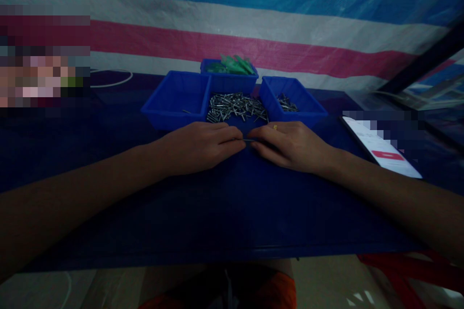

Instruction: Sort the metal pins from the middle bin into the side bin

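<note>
My left hand (203, 147) and my right hand (290, 144) meet fingertip to fingertip above the blue table. Between them runs a thin metal pin (248, 140), pinched at one end by each hand; only its short middle part shows. A yellow ring is on a finger of my right hand. Just beyond the fingers lies a loose heap of small metal pins (237, 106). At the heap's left stands a blue bin (177, 119) with a small piece inside, and at its right another blue bin (300, 116) with some metal pins (286, 102).
Behind the heap, a third blue bin (232, 82) holds green plastic packets (237, 65). A lit phone (380, 147) lies by my right forearm. Striped sheeting (232, 19) hangs behind the table (239, 217). A white cable (119, 79) lies at the back left.
</note>
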